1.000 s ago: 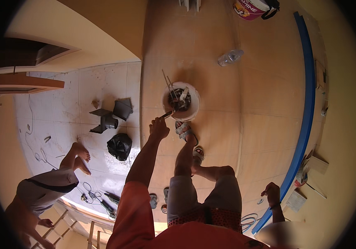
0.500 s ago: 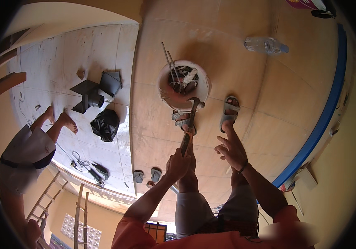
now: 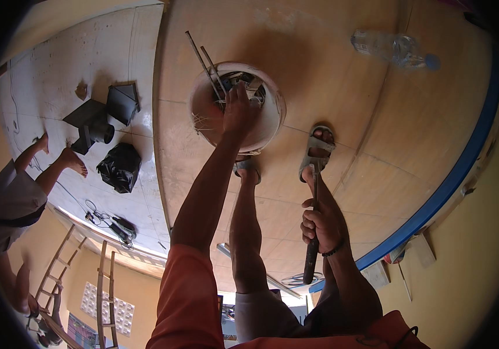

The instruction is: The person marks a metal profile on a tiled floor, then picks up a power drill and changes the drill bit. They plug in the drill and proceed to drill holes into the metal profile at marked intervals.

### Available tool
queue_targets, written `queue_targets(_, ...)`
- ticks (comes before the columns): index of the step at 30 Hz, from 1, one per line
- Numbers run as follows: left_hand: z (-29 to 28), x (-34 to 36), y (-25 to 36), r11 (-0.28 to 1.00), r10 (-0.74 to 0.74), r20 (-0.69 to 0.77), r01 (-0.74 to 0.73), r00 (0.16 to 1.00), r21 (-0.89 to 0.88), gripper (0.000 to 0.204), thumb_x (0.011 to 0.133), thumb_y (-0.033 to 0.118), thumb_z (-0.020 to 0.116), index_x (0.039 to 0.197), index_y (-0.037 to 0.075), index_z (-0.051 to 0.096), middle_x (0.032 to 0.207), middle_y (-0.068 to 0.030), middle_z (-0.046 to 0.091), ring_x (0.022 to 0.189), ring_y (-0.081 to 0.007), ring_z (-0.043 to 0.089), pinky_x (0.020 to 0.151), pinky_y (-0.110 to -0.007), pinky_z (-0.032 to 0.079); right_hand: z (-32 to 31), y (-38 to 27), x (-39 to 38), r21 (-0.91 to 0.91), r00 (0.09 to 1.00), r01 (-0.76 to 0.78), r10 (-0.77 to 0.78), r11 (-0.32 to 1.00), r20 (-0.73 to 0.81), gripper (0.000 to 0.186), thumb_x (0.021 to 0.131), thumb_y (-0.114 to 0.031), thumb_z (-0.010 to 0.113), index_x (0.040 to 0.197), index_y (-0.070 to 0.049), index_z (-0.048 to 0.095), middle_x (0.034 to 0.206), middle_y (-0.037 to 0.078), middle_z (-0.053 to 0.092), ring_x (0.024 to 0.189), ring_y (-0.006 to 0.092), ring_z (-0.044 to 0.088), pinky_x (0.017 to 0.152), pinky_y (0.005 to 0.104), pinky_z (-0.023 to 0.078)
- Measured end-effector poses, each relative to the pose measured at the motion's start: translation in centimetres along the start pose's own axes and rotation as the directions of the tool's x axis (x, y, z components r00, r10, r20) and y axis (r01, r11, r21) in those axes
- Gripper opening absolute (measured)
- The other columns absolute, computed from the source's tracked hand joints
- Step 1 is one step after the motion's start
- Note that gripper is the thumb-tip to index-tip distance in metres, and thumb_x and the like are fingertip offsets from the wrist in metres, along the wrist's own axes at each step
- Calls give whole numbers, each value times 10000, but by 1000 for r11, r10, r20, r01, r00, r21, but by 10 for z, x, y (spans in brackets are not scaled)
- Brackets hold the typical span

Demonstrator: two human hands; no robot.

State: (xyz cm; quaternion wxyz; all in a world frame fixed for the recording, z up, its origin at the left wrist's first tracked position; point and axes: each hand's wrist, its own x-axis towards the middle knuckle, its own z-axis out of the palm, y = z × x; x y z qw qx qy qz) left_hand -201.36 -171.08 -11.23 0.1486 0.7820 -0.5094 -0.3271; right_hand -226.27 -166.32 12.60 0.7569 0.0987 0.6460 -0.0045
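Observation:
My left hand reaches into a white bucket with dirty inner walls. Its fingertips are hidden among the bucket's contents, so I cannot tell whether they grip anything. Two thin rods lean out over the far rim, just left of that hand. Dark pieces and pale scraps lie jumbled at the bottom. My right hand is closed around a hammer, held upright above my right leg. The hammer's head points away from me, over my right sandal, and its dark grip sticks out below the fist.
A clear plastic bottle lies on the tan floor at far right. On the pale floor at left are a black metal fitting, a black bag and corded tools. Another person stands there near wooden ladders.
The hammer has passed from my left hand to my right, which was open before. My left hand has moved forward into the bucket. The view has shifted a little.

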Motion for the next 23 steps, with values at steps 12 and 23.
queue_targets(12, -30, -74, -14, 937, 338, 409, -343, 848, -64, 504, 736, -6, 574, 1234, 60, 532, 1427, -231, 411, 1370, -371, 344, 1067, -525, 328, 3, 1, 23, 155, 999, -6, 12, 988, -35, 214, 854, -50, 550, 1052, -104, 491, 566, -34, 381, 411, 81, 392, 379, 260, 342)
queue_targets(23, -53, -16, 11, 973, -217, 569, 224, 793, 58, 533, 807, 69, 604, 1330, 93, 507, 1327, -231, 519, 1283, -296, 481, 1080, -406, 367, 16, -8, 24, 75, 999, -5, 7, 997, -32, 242, 844, -82, 584, 1065, -107, 489, 571, -20, 400, 409, 90, 420, 384, 268, 373)
